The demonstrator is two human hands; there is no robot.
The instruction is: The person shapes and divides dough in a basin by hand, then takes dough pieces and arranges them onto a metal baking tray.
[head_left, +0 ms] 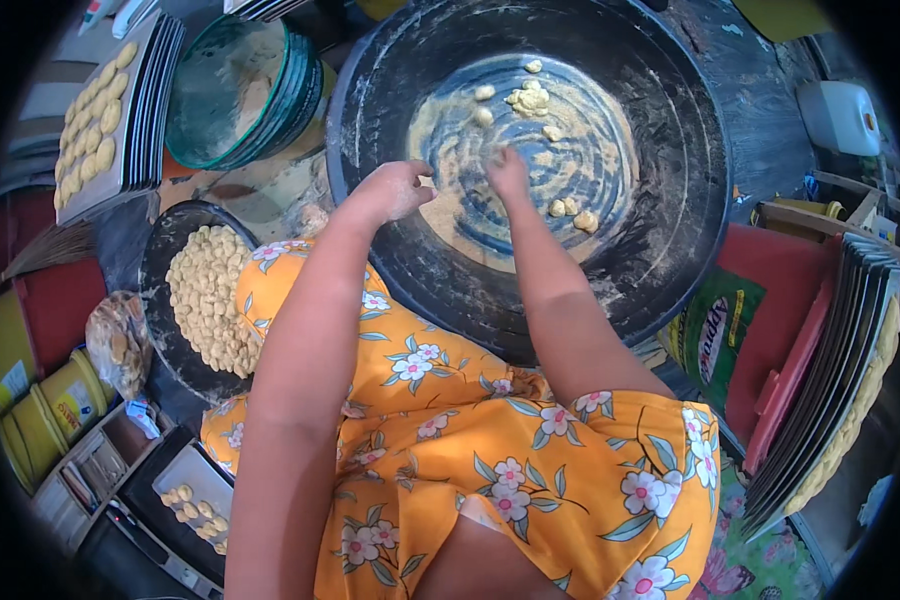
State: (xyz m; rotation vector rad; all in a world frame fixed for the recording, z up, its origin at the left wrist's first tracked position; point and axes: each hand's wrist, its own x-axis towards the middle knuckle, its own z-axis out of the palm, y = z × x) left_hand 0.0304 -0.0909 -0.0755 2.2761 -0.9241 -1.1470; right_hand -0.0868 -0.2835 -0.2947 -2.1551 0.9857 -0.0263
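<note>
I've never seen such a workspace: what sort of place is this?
Probably a small bakery or dough workshop: a large dark basin dusted with flour-like powder, a bowl heaped with dough-like pieces, and stacked trays bearing more.

A green bag (pixel 722 332) has big white letters (pixel 713 341). A yellow tub (pixel 62 410) has a label (pixel 74 402) with letters too.

Worn dark floor (pixel 755 110), green floral covering (pixel 770 550)

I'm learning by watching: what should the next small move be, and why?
I'd probably reach the right hand to the small dough piece ahead and to its right: it lies separate and close by in the large black basin. Blur hides whether that hand holds anything.
</note>
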